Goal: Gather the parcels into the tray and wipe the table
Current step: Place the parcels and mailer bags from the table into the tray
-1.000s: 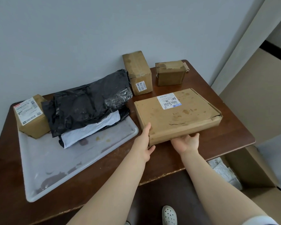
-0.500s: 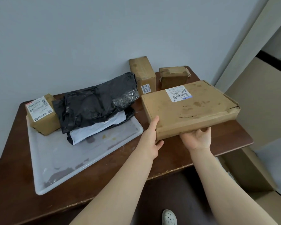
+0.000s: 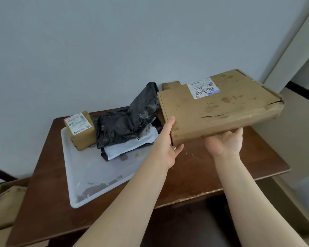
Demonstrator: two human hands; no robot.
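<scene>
Box is hanging over table's right side (near edge torn), right of tray. Left hand is gripping its near-left corner; right hand is propping near edge from below, fingers hidden, can't tell grip. Tray is holding bags.

- Soft, even light fills the scene, and the grey wall is moderately bright.
- Shadows are faint and soft-edged. The space under the table is dark, with detail lost.
- Small glints sit on the crinkled black plastic bag.
- Wide-angle distortion slants the door frame at the right edge and stretches the forearms at the bottom.
- The picture is slightly soft, and the finest print on the label of the flat cardboard box is illegible.
</scene>
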